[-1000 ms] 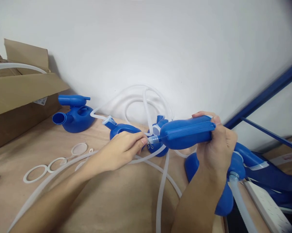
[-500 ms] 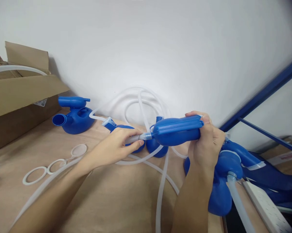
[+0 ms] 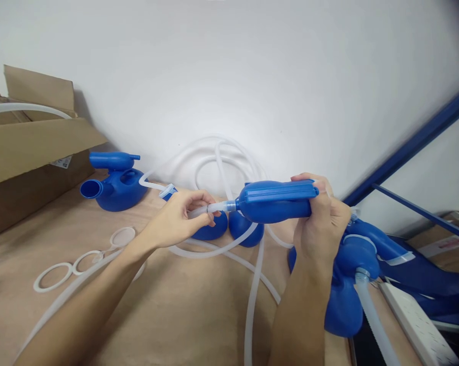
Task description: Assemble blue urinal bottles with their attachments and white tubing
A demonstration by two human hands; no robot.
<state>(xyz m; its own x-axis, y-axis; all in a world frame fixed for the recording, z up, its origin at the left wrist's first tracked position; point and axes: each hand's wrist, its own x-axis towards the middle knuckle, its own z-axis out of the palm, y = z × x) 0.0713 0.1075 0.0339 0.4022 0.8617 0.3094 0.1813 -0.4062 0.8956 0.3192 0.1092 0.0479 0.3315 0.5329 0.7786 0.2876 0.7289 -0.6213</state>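
1. Head view: the right hand (image 3: pixel 320 223) is wrapped around the wide end of a blue moulded plastic bottle (image 3: pixel 277 201), holding it level above the plywood bench (image 3: pixel 183 310).
2. The left hand (image 3: pixel 176 218) pinches a clear soft plastic tube (image 3: pixel 201 209) just beside the bottle's narrow nozzle.
3. The bottle looks light, hollow and rigid; its ribbed top seam should offer grip.
4. The tube looks limp and slippery, best pinched close to its end.
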